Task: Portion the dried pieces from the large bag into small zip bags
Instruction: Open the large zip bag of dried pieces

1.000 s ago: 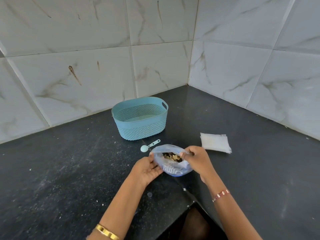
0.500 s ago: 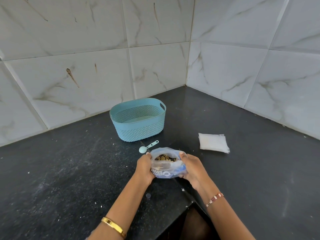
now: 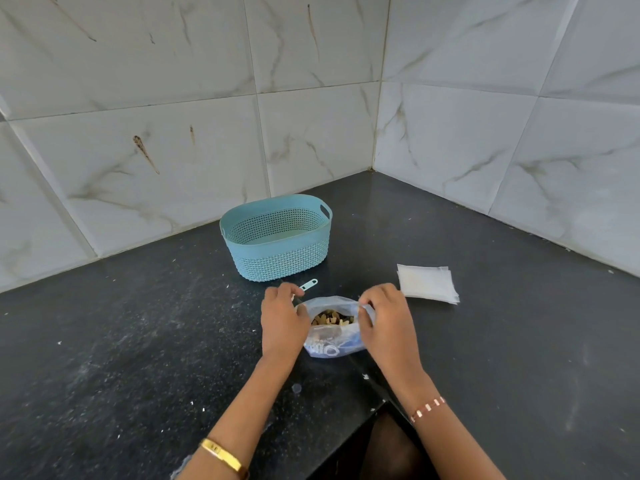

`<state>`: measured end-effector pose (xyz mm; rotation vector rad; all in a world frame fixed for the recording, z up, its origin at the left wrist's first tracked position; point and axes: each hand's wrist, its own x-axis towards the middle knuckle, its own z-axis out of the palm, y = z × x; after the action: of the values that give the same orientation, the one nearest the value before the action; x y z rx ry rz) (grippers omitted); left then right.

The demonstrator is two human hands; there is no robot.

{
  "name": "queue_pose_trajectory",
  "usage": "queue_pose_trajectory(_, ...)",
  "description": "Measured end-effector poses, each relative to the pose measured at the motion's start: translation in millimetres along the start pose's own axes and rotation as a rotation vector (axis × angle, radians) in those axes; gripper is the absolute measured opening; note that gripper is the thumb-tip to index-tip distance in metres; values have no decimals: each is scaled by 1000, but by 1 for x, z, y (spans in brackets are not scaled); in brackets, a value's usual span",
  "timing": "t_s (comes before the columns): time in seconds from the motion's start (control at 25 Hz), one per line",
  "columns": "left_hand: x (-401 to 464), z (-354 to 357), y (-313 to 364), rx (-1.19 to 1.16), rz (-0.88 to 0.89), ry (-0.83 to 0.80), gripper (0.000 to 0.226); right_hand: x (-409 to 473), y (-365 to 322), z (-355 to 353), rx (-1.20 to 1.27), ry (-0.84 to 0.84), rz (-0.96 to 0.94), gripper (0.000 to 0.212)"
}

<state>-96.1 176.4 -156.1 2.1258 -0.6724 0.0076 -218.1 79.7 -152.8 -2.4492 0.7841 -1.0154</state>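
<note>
A dark speckled surface (image 3: pixel 121 341) is filling a corner where two walls of pale marbled tile (image 3: pixel 311 133) are meeting, and pale crumbs are lying scattered across it. The large bag (image 3: pixel 332 336) of dried pieces (image 3: pixel 330 318) is sitting near the front edge, its mouth open, with both hands flanking it. The left hand (image 3: pixel 282 323) is resting against the bag's left side, its fingers curled over toward the rim; whether its grip is actually closing on the plastic is hard to tell. The right hand (image 3: pixel 386 322) is pinching the bag's right rim between thumb and fingertips, its grip clamped on the plastic. Just behind the left hand, a small teal scoop (image 3: pixel 308 285) is lying partly hidden by the knuckles. Farther back, a teal perforated basket (image 3: pixel 277 251) is standing upright. To the right of the bag, near the right hand yet apart from it, a flat stack of small zip bags (image 3: pixel 427 284) is lying.
</note>
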Motion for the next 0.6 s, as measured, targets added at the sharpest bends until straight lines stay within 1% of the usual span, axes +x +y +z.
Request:
queue_pose_trajectory(0.04,1,-2,2,4,98,12,17,-4,-6,1,-15,-4,-80,12)
queue_pose_trajectory(0.08,2,-3,5,8,171,-22,15,-9,-11,3,-27,-29,-122,14)
queue_pose_trajectory(0.16,1,-5,12,71,230,-177,12,-20,-12,9,-59,-88,-138,17)
queue_pose_trajectory(0.2,0,-4,12,125,234,-247,13,-24,-11,11,-79,-115,-134,18)
queue_pose_trajectory(0.24,-1,-2,10,177,234,-284,14,-27,-9,13,-93,-133,-133,17)
queue_pose_trajectory(0.32,-5,0,5,237,244,-288,21,-28,-7,13,-122,-143,-152,12)
queue_pose_trajectory(0.36,-6,0,3,258,254,-287,26,-28,-7,11,-135,-145,-158,14)
queue_pose_trajectory(0.44,-8,-1,1,276,251,-304,35,-28,-9,8,-153,-122,-181,26)
queue_pose_trajectory(0.6,-13,-3,4,322,230,-371,44,-37,-7,9,-185,-227,-274,27)
